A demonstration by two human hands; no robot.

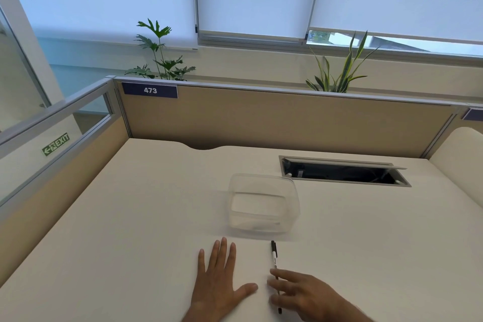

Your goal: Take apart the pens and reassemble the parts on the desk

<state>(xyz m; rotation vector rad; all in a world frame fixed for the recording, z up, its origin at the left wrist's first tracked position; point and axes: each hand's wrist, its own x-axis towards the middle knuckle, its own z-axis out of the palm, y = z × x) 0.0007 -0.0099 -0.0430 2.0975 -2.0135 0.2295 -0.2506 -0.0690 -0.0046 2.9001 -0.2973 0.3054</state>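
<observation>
A single pen (pixel 274 256) with a black cap and a white barrel lies on the cream desk (pixel 130 230), pointing away from me. My right hand (pixel 300 293) rests over the pen's near half, its spread fingertips lying across the barrel without closing around it. The pen's black near tip shows below those fingers. My left hand (pixel 222 280) lies flat on the desk to the left of the pen, palm down, fingers apart, holding nothing.
A clear plastic container (pixel 264 204) stands just beyond the pen. An open cable hatch (pixel 342 172) is set into the desk at the back right. Beige partition walls (pixel 287 120) close off the back and the left side.
</observation>
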